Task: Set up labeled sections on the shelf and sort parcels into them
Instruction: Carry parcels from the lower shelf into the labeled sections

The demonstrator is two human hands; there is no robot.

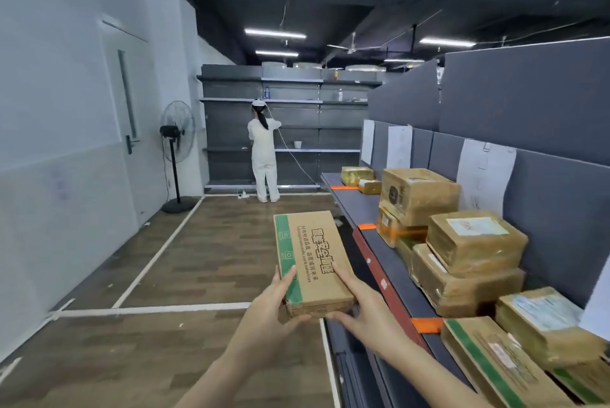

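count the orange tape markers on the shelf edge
3 orange tape markers: one at the far end, one midway beside the stacked parcels, one nearest, right of the held box. Others may be hidden under parcels.

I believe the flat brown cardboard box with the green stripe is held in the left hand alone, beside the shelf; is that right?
Not quite: the head view shows both the left hand and the right hand gripping the flat brown cardboard box with the green stripe, beside the grey shelf.
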